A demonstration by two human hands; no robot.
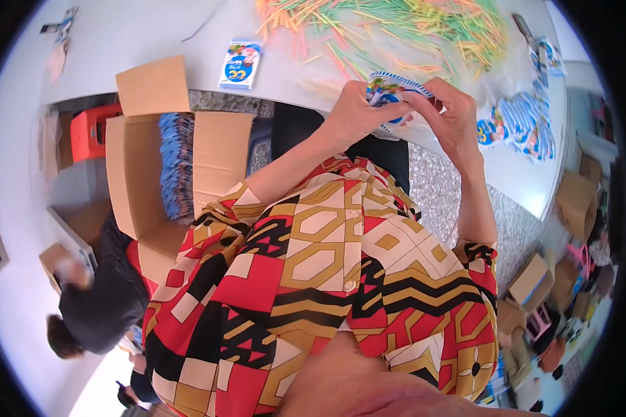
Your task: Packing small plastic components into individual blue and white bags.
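Note:
Over the table's near edge I hold a small blue-and-white printed packet [391, 85] between both hands. My left hand [355, 117] grips its left side, with the thumb laid across the front. My right hand [453, 115] pinches the upper right edge, fingers curled. The packet's striped top edge bows outward; whether there is anything inside is hidden. Just beyond my hands lies a loose heap of thin pink, yellow, green and orange sticks [396, 31]. A similar packet [241, 64] lies flat on the table to the left. More packets [522, 124] are piled on the right.
At my left an open cardboard box [129, 177] holds a tight row of blue packets [177, 167]. A red container [94, 132] is beyond it. Scissors [524, 29] lie at the table's far right. Other people and several boxes [576, 198] are around the room.

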